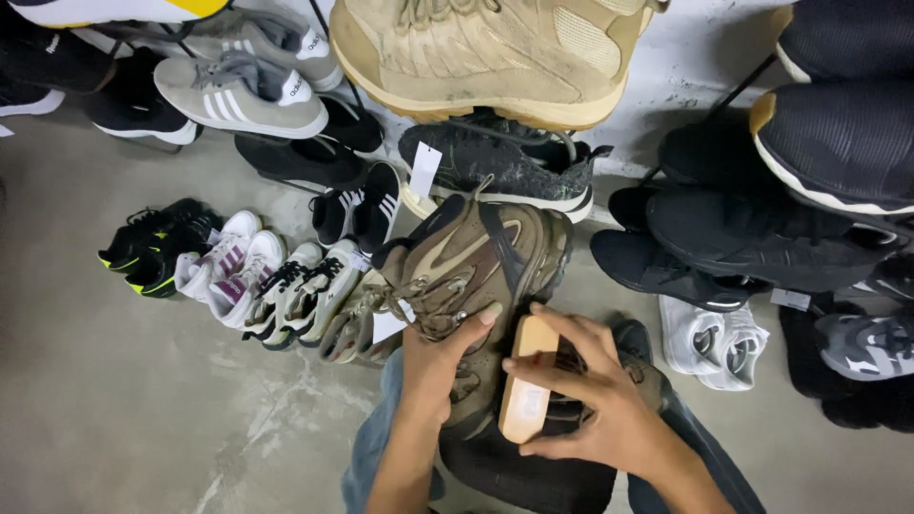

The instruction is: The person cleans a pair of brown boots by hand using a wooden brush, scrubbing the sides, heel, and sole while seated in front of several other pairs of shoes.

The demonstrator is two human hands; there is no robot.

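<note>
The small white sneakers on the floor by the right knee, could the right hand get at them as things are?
Probably not right away: the right hand is holding a wooden brush against the brown boot. Nothing lies over the white sneakers.

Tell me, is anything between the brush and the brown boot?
Nothing visible. The right hand holds the wooden brush directly against the brown boot, which the left hand steadies from the other side.

Single head view; looks steeply down, close over hands, shoes beyond.
</note>
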